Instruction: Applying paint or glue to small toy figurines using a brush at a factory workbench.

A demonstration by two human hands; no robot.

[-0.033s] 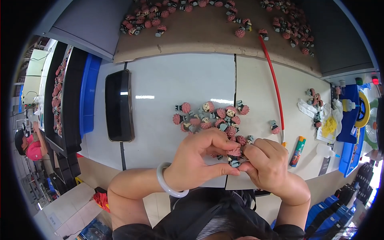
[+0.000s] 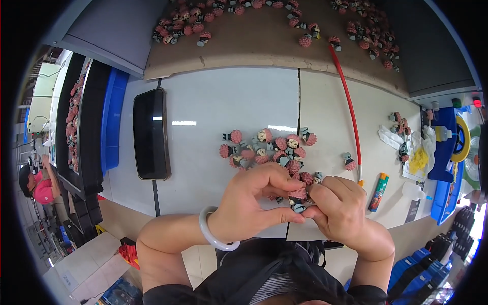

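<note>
My left hand (image 2: 249, 201) pinches a small figurine (image 2: 297, 196) with pink curly hair, a dark body and grey-blue feet between thumb and fingers. A pale bangle (image 2: 205, 223) circles that wrist. My right hand (image 2: 338, 206) is closed in a pinch against the figurine's right side. A thin sliver shows at its fingertips, too small to name. Just beyond my hands lies a loose cluster of similar figurines (image 2: 264, 147) on the white tabletop (image 2: 218, 101). One more figurine (image 2: 348, 161) lies apart, to the right of the cluster.
A phone (image 2: 151, 134) lies at left, beside a blue bin (image 2: 114, 119) and a black tray (image 2: 91, 127) of figurines. Many figurines cover the brown raised shelf (image 2: 254, 48). A red rod (image 2: 348, 107), a green lighter (image 2: 378, 192) and a bottle (image 2: 413, 191) are at right. Another person (image 2: 40, 183) sits far left.
</note>
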